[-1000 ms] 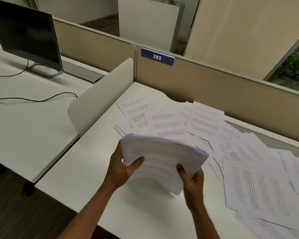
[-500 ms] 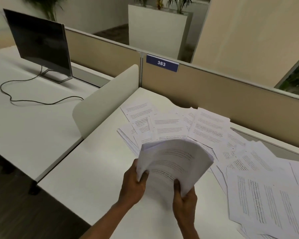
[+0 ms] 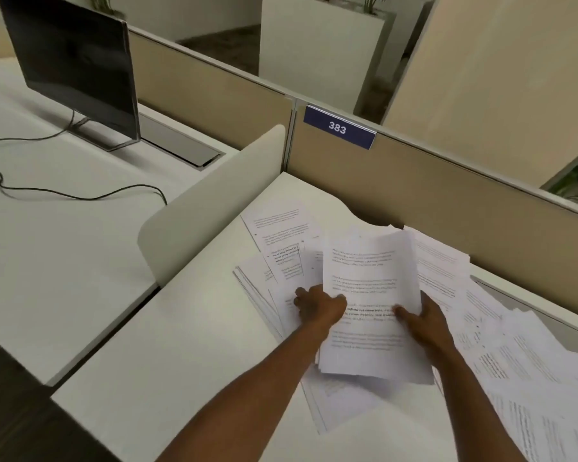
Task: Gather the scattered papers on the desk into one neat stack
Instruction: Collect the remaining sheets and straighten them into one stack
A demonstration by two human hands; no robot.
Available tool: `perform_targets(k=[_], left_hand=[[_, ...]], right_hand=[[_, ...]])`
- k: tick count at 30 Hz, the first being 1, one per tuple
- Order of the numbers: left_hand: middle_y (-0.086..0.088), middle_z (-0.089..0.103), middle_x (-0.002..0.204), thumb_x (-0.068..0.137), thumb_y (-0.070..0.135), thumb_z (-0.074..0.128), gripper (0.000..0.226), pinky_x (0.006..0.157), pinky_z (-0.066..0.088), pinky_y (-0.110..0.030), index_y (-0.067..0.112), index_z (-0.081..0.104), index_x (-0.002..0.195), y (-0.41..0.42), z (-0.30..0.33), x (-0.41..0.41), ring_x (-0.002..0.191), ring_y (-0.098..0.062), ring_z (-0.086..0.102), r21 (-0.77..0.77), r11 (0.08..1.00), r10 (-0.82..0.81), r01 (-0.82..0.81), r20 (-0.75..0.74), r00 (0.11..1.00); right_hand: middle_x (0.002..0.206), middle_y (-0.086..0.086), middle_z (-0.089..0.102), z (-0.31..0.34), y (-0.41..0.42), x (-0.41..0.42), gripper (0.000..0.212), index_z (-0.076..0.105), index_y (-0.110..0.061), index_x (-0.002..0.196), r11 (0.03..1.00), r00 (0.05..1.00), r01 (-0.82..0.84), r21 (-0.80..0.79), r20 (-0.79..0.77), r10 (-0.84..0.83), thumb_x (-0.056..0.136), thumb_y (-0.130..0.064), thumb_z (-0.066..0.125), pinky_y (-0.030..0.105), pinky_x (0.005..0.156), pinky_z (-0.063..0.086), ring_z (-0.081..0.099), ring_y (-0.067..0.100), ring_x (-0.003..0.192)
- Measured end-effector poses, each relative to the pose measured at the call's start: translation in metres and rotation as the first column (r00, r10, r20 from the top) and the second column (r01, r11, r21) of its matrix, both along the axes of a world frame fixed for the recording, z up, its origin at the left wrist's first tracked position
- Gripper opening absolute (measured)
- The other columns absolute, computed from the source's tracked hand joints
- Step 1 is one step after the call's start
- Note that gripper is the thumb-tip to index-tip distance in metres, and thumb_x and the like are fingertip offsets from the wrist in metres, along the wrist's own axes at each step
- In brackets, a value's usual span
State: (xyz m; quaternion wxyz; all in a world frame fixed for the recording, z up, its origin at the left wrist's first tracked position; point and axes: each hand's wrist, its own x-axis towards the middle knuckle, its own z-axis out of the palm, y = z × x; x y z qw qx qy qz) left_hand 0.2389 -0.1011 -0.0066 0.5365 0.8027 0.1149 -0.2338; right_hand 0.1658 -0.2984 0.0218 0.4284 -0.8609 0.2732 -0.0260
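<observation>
A thick stack of printed white papers (image 3: 369, 295) is held above the white desk (image 3: 187, 355), its printed face toward me. My left hand (image 3: 317, 306) grips its left edge, thumb on the front. My right hand (image 3: 421, 321) grips the right edge, thumb across the page. Loose printed sheets (image 3: 281, 241) lie fanned out on the desk behind and left of the stack. More scattered sheets (image 3: 531, 368) overlap across the desk to the right, and a few (image 3: 334, 398) lie under the held stack.
A low white divider (image 3: 214, 201) separates this desk from the left desk, which carries a dark monitor (image 3: 77, 65) and a black cable (image 3: 64, 193). A beige partition (image 3: 447, 208) with a blue label "383" (image 3: 338, 127) closes the back.
The held stack went from bowed and tilted to flatter and more upright, and moved forward over the scattered sheets. Both hands kept their grip and shifted away from me.
</observation>
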Motion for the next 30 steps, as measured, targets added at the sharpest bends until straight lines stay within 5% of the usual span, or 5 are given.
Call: perform_targets(k=[9, 17, 24, 28, 30], left_hand=[[-0.009, 0.033, 0.133, 0.082, 0.035, 0.066, 0.019, 0.107, 0.038, -0.040, 0.019, 0.063, 0.093, -0.026, -0.012, 0.022, 0.116, -0.031, 0.044, 0.104, 0.992, 0.075, -0.067, -0.077, 0.994], [0.000, 0.067, 0.105, 0.077, 0.034, 0.072, 0.031, 0.083, 0.056, -0.038, 0.019, 0.064, 0.103, -0.035, -0.014, 0.028, 0.097, -0.020, 0.062, -0.049, 0.998, 0.052, -0.050, 0.038, 0.998], [-0.002, 0.062, 0.113, 0.091, 0.019, 0.069, 0.027, 0.089, 0.061, -0.032, 0.016, 0.056, 0.115, -0.018, 0.016, -0.001, 0.103, -0.016, 0.063, -0.103, 0.960, -0.180, 0.262, 0.492, 0.852], [0.002, 0.059, 0.130, 0.093, 0.028, 0.067, 0.041, 0.100, 0.054, -0.023, 0.020, 0.054, 0.132, 0.016, 0.026, -0.024, 0.117, -0.014, 0.061, -0.157, 0.873, -0.277, 0.462, 0.618, 0.736], [0.005, 0.055, 0.138, 0.095, 0.029, 0.065, 0.045, 0.103, 0.052, -0.024, 0.023, 0.052, 0.137, 0.030, 0.034, -0.037, 0.125, -0.012, 0.057, -0.200, 0.845, -0.291, 0.497, 0.608, 0.739]], right_hand=[[0.128, 0.019, 0.065, -0.061, -0.011, 0.067, 0.050, 0.059, -0.005, 0.129, 0.961, 0.978, -0.120, -0.247, -0.195, 0.072, 0.085, -0.022, 0.075, 0.048, 0.102, 0.045, 0.059, 0.041, 0.118], [0.109, 0.022, 0.070, -0.076, 0.000, 0.058, 0.049, 0.064, 0.001, 0.115, 0.945, 0.999, -0.047, -0.325, -0.023, 0.042, 0.080, -0.031, 0.077, 0.046, 0.089, 0.053, 0.068, 0.041, 0.101], [0.134, -0.008, 0.062, -0.045, 0.000, 0.037, 0.064, 0.054, -0.026, 0.140, 0.951, 0.990, 0.088, 0.296, 0.081, -0.117, 0.081, -0.031, 0.080, 0.048, 0.107, 0.044, 0.059, 0.021, 0.122], [0.134, 0.004, 0.062, -0.036, -0.007, 0.015, 0.041, 0.060, -0.032, 0.130, 0.754, 0.953, -0.042, 0.655, 0.253, -0.167, 0.092, -0.017, 0.064, 0.050, 0.105, 0.047, 0.057, 0.030, 0.124], [0.130, 0.012, 0.062, -0.034, -0.005, 0.007, 0.041, 0.058, -0.021, 0.133, 0.532, 0.935, -0.159, 0.832, 0.300, -0.190, 0.099, -0.004, 0.045, 0.048, 0.104, 0.050, 0.060, 0.032, 0.121]])
